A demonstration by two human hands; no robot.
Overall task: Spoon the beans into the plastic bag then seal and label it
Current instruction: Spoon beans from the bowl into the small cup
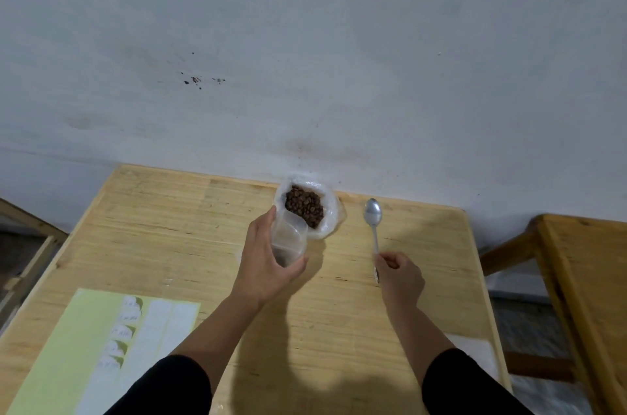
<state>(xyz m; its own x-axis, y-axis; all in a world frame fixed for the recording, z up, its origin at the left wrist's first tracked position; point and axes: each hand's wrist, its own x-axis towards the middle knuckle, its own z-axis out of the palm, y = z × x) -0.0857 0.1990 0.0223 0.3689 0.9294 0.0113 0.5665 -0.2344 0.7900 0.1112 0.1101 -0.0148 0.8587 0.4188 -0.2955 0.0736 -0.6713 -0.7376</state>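
Black sleeves (pixel 163 387) are entering from the bottom edge, one at about seven o'clock and one at five, with bare forearms reaching up over the pale wooden table (pixel 163 231). At eight o'clock, close to the table's left corner, a yellow-green sheet of white stickers (pixel 68 353) is lying flat, a column of its labels curling up and carrying marks too small to read.

Moving rightward, the left hand (pixel 268 265) is curling its fingers and thumb round a small clear plastic bag (pixel 288 238), holding it upright just below the centre of the view. Its mouth is standing open and touching — or nearly touching — the larger crinkled white plastic bag of dark brown beans (pixel 305 206) at twelve o'clock from the hand, up against the grey wall (pixel 305 41). Whether any beans are already inside the small bag cannot be told.

Further right, at two o'clock from centre, a silver metal spoon (pixel 373 218) is lying along the table with its bowl pointing toward the wall — well apart from the bean bag. The right hand (pixel 400 275) is pinching the near end of its handle with curled fingers.

At three o'clock, a second wooden table (pixel 583 262) is standing beside the first.
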